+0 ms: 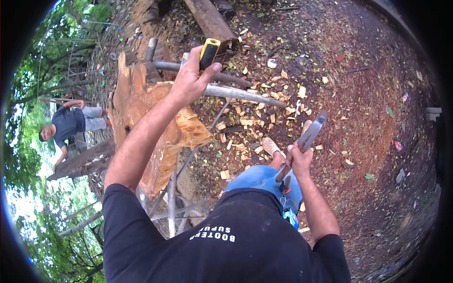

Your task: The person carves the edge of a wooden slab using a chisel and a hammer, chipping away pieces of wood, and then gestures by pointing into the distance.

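Black shirt (226,257), wood slab (166,137), brown ground (377,188) (pale chips (302,92) scattered), green trees (22,153)

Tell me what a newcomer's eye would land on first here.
Probably the big orange-brown block of cut wood, left of centre. Next, the yellow-and-black-handled tool in the left hand, near the top, and the metal-headed tool in the right hand, right of centre. Pale wood chips lie scattered around the middle of the picture.
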